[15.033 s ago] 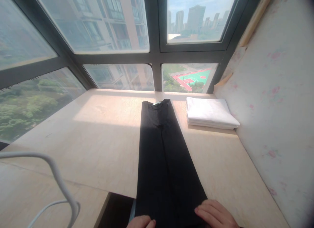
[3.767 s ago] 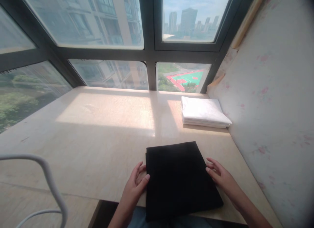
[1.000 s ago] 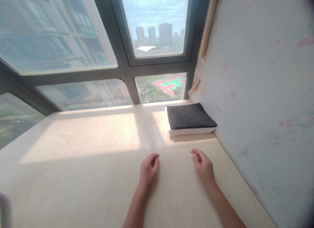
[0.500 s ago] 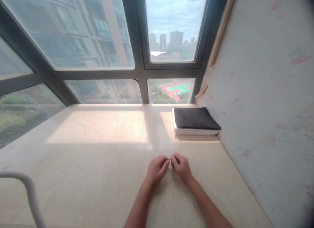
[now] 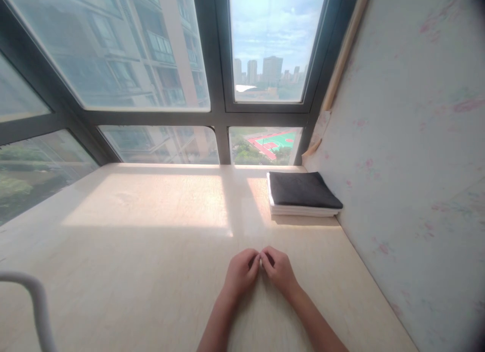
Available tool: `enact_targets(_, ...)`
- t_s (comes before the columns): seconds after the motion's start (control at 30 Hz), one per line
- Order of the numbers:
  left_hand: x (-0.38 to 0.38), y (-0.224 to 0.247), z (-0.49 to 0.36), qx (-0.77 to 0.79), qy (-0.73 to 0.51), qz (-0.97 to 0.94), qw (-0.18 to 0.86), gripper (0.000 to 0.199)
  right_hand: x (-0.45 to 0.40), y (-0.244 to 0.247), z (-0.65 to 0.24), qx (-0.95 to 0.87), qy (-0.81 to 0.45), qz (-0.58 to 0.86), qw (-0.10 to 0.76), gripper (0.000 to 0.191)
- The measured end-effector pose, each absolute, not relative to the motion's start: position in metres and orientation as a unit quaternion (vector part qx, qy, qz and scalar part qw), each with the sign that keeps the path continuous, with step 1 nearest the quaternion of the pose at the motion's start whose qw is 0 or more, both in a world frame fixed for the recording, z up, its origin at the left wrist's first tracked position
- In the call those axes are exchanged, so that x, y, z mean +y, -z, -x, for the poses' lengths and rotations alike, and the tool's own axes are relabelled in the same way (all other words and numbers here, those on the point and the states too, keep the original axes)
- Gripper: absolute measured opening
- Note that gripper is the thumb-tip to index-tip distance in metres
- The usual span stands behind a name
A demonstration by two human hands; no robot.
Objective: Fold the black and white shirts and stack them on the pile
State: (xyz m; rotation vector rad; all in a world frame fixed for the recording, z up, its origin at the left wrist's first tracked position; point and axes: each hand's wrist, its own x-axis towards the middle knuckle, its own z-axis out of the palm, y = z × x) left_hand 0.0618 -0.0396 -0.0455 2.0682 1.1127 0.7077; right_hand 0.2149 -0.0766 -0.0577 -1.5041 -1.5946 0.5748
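Both hands rest on the pale wood-look tabletop [image 5: 151, 281], thumbs and fingers curled into a pinch. My left hand [image 5: 240, 272] and my right hand [image 5: 279, 269] meet at the fingertips, touching or nearly so. Whatever may lie between the pinched fingertips is too small or hidden to make out. A black flat cover or folder [image 5: 305, 189] lies on top of a white paper stack [image 5: 303, 209] beyond my right hand, apart from it.
A curved white tube [image 5: 36, 296] rises at the lower left. Dark window frames [image 5: 223, 120] border the far side of the surface. On the right stands a wall with flowered wallpaper [image 5: 409, 155]. Sunlight falls across the far part of the tabletop.
The view has tilted up a little, so the scene sits slightly lower. My fingertips have drawn closer together, the thumbs now pressed nearer the fingers.
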Motion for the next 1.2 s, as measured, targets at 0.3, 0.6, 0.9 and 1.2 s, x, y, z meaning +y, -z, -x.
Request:
enact_targets(0.3, -0.0405, 0.0418, -0.0613, 0.430, -0.254, -0.794, 0.347, 0.029, -0.0779, 0.0557, -0.2143, -0.634, -0.241, 0.606, 0.416, 0.029)
enact_targets(0.6, -0.0421, 0.0428, -0.0614, 0.429, -0.256, -0.789, 0.357, 0.029, -0.0759, 0.0605, -0.2141, -0.637, -0.228, 0.611, 0.411, 0.029)
enact_targets(0.9, -0.0428, 0.0460, -0.0613, 0.435, -0.251, -0.787, 0.359, 0.027, -0.0776, 0.0602, -0.2134, -0.639, -0.230, 0.613, 0.404, 0.031)
enact_targets(1.2, -0.0435, 0.0473, -0.0611, 0.437, -0.249, -0.788, 0.354, 0.027, -0.0778, 0.0601, -0.2138, -0.632, -0.250, 0.615, 0.401, 0.030)
